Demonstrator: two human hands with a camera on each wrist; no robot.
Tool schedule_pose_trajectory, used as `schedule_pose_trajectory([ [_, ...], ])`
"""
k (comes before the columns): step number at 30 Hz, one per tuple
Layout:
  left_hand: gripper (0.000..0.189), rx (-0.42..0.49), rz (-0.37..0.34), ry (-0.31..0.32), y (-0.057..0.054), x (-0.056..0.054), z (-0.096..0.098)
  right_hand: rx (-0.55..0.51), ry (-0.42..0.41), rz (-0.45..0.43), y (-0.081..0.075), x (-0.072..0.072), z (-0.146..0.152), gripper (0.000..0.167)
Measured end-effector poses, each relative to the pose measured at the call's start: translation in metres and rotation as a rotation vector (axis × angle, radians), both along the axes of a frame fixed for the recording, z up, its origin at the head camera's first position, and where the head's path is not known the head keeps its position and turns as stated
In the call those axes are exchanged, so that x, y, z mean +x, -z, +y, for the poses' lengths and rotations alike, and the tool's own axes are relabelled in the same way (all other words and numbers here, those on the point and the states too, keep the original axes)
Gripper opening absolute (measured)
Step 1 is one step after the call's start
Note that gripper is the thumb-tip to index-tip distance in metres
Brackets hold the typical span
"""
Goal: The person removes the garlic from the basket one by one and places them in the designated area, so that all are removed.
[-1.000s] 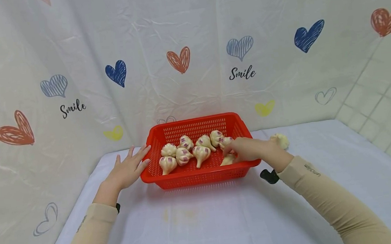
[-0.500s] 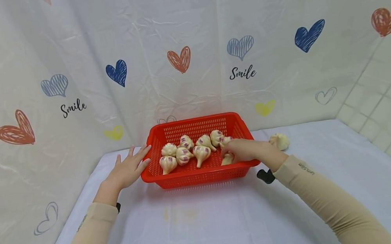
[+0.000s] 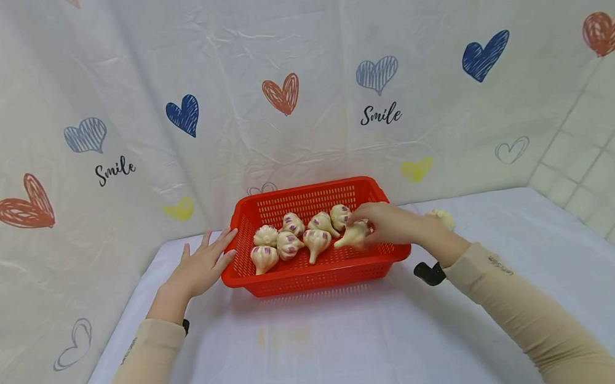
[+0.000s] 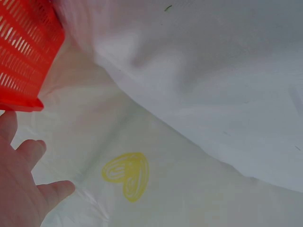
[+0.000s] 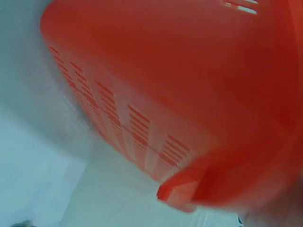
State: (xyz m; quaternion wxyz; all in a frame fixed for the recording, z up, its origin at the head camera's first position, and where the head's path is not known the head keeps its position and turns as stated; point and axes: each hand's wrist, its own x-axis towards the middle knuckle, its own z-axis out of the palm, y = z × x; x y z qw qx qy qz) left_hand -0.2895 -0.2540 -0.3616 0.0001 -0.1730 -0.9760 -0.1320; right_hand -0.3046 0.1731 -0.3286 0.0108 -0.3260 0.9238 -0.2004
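Observation:
My left hand has its fingers spread straight, the fingertips at the left rim of a red plastic basket. In the left wrist view, those fingers reach to the basket's edge. My right hand is over the right end of the basket and grips a garlic bulb, its stem pointing left. Several other garlic bulbs with purple patches lie inside, among them one bulb near the middle and another at the front left. In the right wrist view, the basket's wall hides the bulb.
Another garlic bulb lies on the table outside the basket, partly hidden behind the right wrist. A white sheet printed with hearts hangs behind. White cloth covers the table.
My right hand has moved up and back from the basket's front right, bringing the garlic bulb with it; its stem now points left. My left hand has stayed in place.

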Motion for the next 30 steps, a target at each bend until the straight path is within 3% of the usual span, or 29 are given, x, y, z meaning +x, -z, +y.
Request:
schedule_pose_trajectory([
  [18, 0.064, -0.016, 0.013, 0.001, 0.003, -0.003, -0.001, -0.387, 0.036, 0.009, -0.006, 0.01, 0.029, 0.048],
  [24, 0.064, -0.016, 0.007, -0.004, 0.003, -0.003, -0.001, -0.476, 0.119, -0.032, -0.009, 0.019, 0.045, 0.051],
  [30, 0.064, -0.013, 0.004, -0.012, 0.003, -0.003, -0.001, -0.556, 0.199, -0.005, -0.011, 0.026, 0.063, 0.053],
])
